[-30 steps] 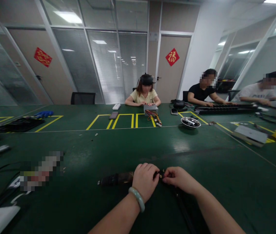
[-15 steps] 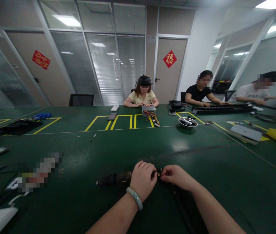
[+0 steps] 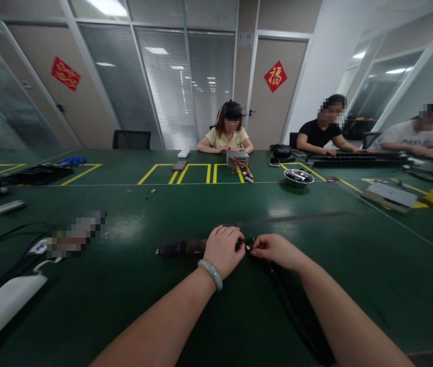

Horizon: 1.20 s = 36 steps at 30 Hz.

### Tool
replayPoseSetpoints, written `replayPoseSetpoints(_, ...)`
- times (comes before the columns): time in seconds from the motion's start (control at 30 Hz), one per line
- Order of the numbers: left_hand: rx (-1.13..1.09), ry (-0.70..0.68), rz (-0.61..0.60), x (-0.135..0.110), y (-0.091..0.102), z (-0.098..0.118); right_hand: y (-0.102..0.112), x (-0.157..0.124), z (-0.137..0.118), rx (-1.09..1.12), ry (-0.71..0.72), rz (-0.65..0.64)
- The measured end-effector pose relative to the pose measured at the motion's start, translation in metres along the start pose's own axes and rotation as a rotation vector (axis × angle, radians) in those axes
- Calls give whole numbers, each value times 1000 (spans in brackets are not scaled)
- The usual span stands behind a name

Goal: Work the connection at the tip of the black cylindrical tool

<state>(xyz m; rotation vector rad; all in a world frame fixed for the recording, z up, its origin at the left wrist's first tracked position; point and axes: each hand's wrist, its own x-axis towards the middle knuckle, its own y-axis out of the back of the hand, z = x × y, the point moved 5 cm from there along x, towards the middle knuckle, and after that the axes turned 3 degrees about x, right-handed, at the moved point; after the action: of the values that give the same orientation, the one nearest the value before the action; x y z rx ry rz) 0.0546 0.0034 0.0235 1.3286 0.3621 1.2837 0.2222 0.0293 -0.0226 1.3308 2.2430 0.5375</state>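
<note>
your view is tilting down while both grips are staying put, so you're likely still working the same joint: left grip (image 3: 222, 251) is wrapping the black tool (image 3: 183, 248) on the table (image 3: 377, 260), right grip (image 3: 280, 251) is pinching a small part (image 3: 247, 247) at its right end.

Gold character 福 clearly read on red diamond sign (image 3: 275, 76), fixed to door (image 3: 277, 114) behind person in yellow top (image 3: 222, 138). Gold characters also borne by second red sign (image 3: 65, 74), mounted on farther-left door (image 3: 35, 61); too slanted and soft to be made out. Lettering printed across chest of white shirt (image 3: 407, 135), worn at far right; blurred, not readable. Dark mark carried by white strip-like object (image 3: 8, 311) at lower left; partly out of view, not deciphered. Wall plate (image 3: 245, 40) beside 福 door not legible.
</note>
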Motion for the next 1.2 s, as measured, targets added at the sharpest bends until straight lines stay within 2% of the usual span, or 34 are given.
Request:
replayPoseSetpoints(0.23,-15,-9,-31,-1,-3,-1,3,-5,-10,-39,34,36)
replayPoseSetpoints(0.47,47,2,-16,0,-1,-3,7,-4,-25,-20,166,293)
replayPoseSetpoints(0.53,60,1,-24,1,-2,-4,6,-2,-25,-16,171,318)
replayPoseSetpoints(0.73,47,2,-55,2,-2,-4,-2,0,-17,-40,71,163)
replayPoseSetpoints(0.9,50,-12,-56,1,-2,-4,-6,0,-7,106,-35,23)
replayPoseSetpoints(1.0,44,0,-66,1,-3,-3,-9,-2,-8,161,-44,-63)
replayPoseSetpoints(1.2,43,15,-20,0,-4,3,-12,-6,-15,247,-47,-152)
